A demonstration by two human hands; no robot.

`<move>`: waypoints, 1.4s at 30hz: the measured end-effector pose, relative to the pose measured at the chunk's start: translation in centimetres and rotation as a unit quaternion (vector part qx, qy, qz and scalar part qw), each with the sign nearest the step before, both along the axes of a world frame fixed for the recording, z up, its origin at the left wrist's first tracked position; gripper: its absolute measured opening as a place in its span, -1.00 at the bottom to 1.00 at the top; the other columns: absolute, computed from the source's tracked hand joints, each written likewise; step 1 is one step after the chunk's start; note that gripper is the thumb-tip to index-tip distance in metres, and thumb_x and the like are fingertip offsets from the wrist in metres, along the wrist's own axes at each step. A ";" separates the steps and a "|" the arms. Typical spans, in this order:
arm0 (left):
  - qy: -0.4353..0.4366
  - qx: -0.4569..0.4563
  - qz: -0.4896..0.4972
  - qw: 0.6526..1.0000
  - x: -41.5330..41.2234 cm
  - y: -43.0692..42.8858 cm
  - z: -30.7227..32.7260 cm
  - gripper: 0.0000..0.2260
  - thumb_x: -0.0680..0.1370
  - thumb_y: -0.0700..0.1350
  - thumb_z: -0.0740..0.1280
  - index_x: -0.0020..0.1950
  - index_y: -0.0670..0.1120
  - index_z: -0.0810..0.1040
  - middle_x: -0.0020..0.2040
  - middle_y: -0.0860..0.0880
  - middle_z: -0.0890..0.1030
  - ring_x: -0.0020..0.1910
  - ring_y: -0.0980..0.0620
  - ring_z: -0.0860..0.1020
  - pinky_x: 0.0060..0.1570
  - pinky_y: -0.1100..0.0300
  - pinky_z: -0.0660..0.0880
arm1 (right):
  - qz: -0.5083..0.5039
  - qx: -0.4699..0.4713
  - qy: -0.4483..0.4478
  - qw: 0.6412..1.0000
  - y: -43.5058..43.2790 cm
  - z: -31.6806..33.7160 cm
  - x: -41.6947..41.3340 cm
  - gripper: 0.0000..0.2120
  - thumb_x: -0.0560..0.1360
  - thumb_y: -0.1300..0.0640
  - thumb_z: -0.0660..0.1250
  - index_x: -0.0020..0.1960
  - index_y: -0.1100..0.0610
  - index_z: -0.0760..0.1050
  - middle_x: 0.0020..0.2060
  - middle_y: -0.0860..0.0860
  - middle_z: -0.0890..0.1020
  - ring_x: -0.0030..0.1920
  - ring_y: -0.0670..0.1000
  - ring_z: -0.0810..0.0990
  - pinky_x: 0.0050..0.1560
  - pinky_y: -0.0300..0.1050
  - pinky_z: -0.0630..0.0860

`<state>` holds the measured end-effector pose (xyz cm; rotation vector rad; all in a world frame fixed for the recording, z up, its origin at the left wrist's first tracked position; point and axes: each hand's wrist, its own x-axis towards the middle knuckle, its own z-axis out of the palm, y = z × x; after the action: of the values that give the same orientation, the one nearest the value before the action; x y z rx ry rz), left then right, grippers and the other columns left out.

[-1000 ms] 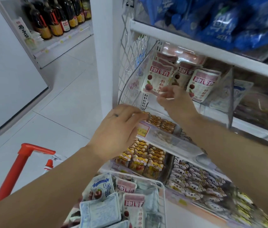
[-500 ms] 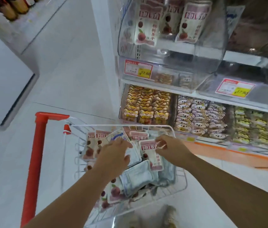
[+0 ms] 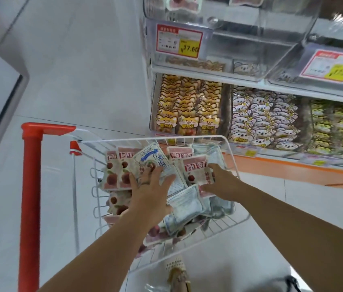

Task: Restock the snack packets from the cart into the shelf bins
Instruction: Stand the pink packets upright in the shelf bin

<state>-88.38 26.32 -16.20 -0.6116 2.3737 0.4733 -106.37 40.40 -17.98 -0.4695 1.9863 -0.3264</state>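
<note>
Rummaging in the cart (image 3: 156,138) with left hand (image 3: 151,188) splayed on probably light, slippery snack packets (image 3: 111,171) and right hand (image 3: 222,182) pinching a red-label packet (image 3: 196,171) by its sealed edge.

Head-worn, steeply down over near cart (image 3: 30,186)

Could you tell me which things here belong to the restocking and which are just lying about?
Job: cart basket, snack packets, red-labelled packet gripped by right hand, left hand, clear shelf bin.
Lying about: fox-print packs, koala-print packs, price tag.
</note>
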 end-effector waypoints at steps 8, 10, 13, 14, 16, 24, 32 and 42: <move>0.013 -0.002 -0.016 1.000 -0.4 -0.2 -0.4 -0.21 0.55 0.20 0.37 0.61 0.22 -0.07 0.63 0.00 -0.22 0.61 -0.23 -0.25 0.43 -0.44 -0.28 | 0.036 0.024 0.054 0.998 -0.5 -0.3 -0.1 -0.35 0.52 0.02 0.42 0.50 0.12 0.23 0.36 0.06 0.52 0.20 0.11 0.56 0.14 -0.03 0.52; 0.012 -0.001 -0.019 1.000 -0.4 -0.3 -0.5 -0.21 0.55 0.21 0.36 0.61 0.23 -0.08 0.63 0.01 -0.22 0.61 -0.24 -0.24 0.43 -0.44 -0.29 | 0.029 0.014 0.093 0.995 -0.8 -0.9 0.0 -0.44 0.49 -0.02 0.45 0.39 0.12 0.35 0.25 0.03 0.58 0.08 0.05 0.58 0.03 -0.05 0.52; 0.014 0.002 -0.020 1.000 -0.3 -0.4 -0.5 -0.21 0.55 0.21 0.36 0.61 0.23 -0.08 0.63 0.01 -0.23 0.61 -0.24 -0.24 0.44 -0.44 -0.30 | -0.031 0.007 0.102 0.994 -1.3 -1.6 0.2 -0.38 0.35 -0.21 0.53 0.23 0.08 0.38 0.07 -0.03 0.63 -0.02 0.01 0.62 0.02 0.05 0.60; 0.015 0.003 -0.021 1.000 -0.3 -0.4 -0.5 -0.21 0.55 0.21 0.37 0.61 0.23 -0.07 0.63 0.01 -0.23 0.61 -0.24 -0.24 0.44 -0.44 -0.30 | -0.053 0.011 0.094 0.994 -1.4 -1.7 0.3 -0.34 0.31 -0.25 0.54 0.21 0.08 0.37 0.04 -0.04 0.62 -0.01 0.02 0.63 0.02 0.06 0.61; 0.019 0.006 -0.021 1.000 -0.3 -0.5 -0.6 -0.21 0.54 0.22 0.37 0.60 0.24 -0.07 0.63 0.01 -0.22 0.61 -0.24 -0.23 0.44 -0.43 -0.31 | -0.073 0.022 0.079 0.994 -1.3 -2.0 0.3 -0.28 0.24 -0.32 0.54 0.19 0.07 0.40 0.02 -0.06 0.61 0.03 0.04 0.62 -0.02 0.06 0.64; 0.036 0.012 -0.020 0.999 -0.2 -0.9 -1.0 -0.19 0.51 0.26 0.38 0.59 0.26 -0.05 0.62 0.05 -0.19 0.61 -0.18 -0.23 0.46 -0.40 -0.32 | -0.241 -0.076 -0.001 0.968 -2.0 -2.2 0.4 -0.71 0.40 0.08 0.57 0.05 0.08 0.58 0.03 0.05 0.67 -0.07 0.08 0.70 -0.24 0.04 0.70; 0.044 0.009 -0.004 0.999 0.5 -1.3 -0.8 -0.20 0.51 0.25 0.38 0.59 0.25 -0.04 0.62 0.02 -0.20 0.60 -0.16 -0.27 0.46 -0.39 -0.35 | -0.210 -0.088 -0.104 0.968 -5.0 -1.4 0.8 -0.63 0.39 -0.01 0.52 0.13 0.08 0.59 0.07 0.05 0.69 0.06 0.08 0.67 0.17 0.14 0.61; 0.015 0.015 0.005 1.000 1.2 -2.5 0.2 -0.19 0.50 0.30 0.37 0.59 0.26 -0.04 0.62 0.00 -0.26 0.60 -0.18 -0.31 0.43 -0.37 -0.39 | -0.238 -0.042 -0.082 0.967 -7.4 -1.5 2.0 -0.77 0.45 0.12 0.50 0.08 0.17 0.63 0.00 0.19 0.70 -0.05 0.07 0.66 -0.03 -0.07 0.59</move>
<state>-87.23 23.86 -16.01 -0.6070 2.3874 0.5257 -104.41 33.01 -19.52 -0.0059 1.9100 -0.7270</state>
